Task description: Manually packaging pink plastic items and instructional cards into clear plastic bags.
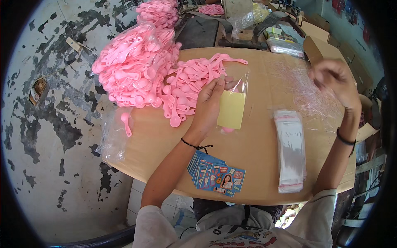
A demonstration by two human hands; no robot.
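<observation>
The print that catches my eye is on the blue cards [219,175], fanned out on the near edge of the table [248,163]: the top one carries coloured lettering, a picture of a person, a guitar and other small pictures. More print runs across the front of the person's shirt [237,239], at the near side, bent in its folds.

The left hand [211,98] is over the middle of the table, its thumb and fingers pinched together on the upper part of a clear pouch [245,87]. In the pouch a yellow card [230,110] stands nearly upright, and a bit of pink shows below it. The right hand [337,80] is up at the far right, its fingers curled and blurred; whether they grip anything I cannot tell. Beneath and just left of it, a tangle of clear strips [304,89] spreads over the table.

Near right lies a stack of clear bags [290,153], lengthwise. Loose pink spoons [182,93] are heaped at the middle left, pressed against a bulging clear sack [132,74] packed with more of them. A lone spoon [126,124] lies at the left on crumpled plastic [111,142]. At the far right a brown carton [324,50] crowds the table's edge, close behind the right hand.
</observation>
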